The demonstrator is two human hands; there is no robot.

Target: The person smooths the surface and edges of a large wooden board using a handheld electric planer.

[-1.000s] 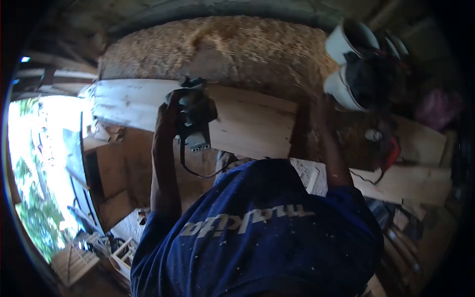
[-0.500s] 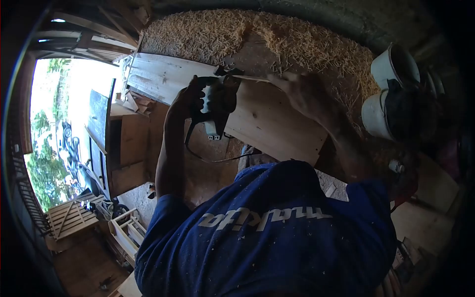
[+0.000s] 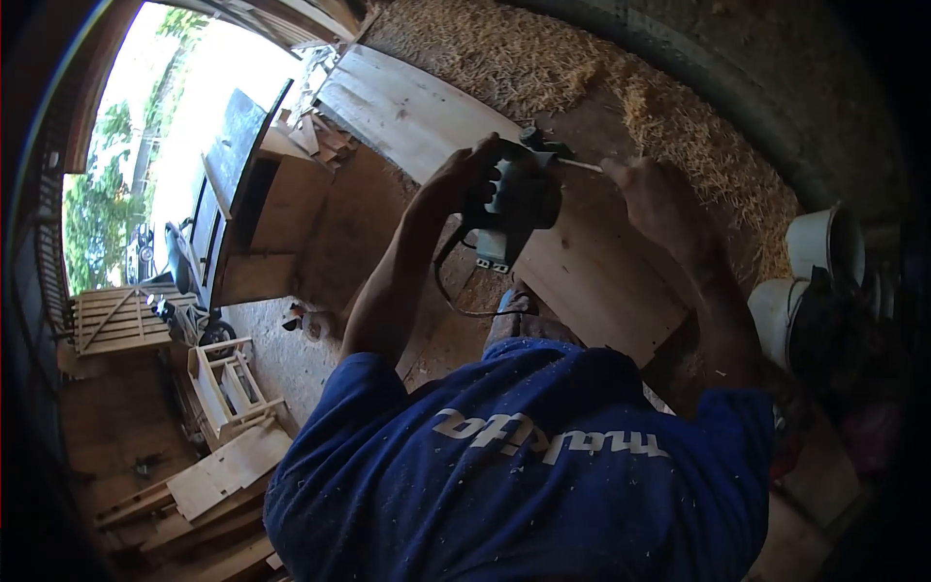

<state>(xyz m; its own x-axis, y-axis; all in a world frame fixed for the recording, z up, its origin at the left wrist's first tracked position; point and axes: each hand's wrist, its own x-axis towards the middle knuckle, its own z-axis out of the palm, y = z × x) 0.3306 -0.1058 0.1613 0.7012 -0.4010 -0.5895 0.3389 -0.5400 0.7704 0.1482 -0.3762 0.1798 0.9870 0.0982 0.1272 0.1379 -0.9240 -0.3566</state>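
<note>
My left hand (image 3: 467, 177) is wrapped round a dark green electric planer (image 3: 519, 206), held up over a long pale board (image 3: 606, 276). Its power cord (image 3: 441, 281) loops down toward my body. From the right, my right hand (image 3: 661, 202) is closed on a thin, pale stick-like piece (image 3: 582, 165) whose far end meets the upper end of the planer. What kind of piece it is, I cannot tell. Behind the planer, another wide board (image 3: 407, 102) runs off to the upper left.
Curled wood shavings (image 3: 514, 48) lie heaped along the far side. Pale buckets (image 3: 810, 242) stand at the right. A wooden cabinet (image 3: 262, 204) is at the left by the bright opening, with a wooden frame (image 3: 228, 383) and stacked boards (image 3: 233, 470) lower down.
The view has swung, so the boards, buckets and both hands appear farther right. Both hands keep their holds, and the stick still meets the planer's upper end.
</note>
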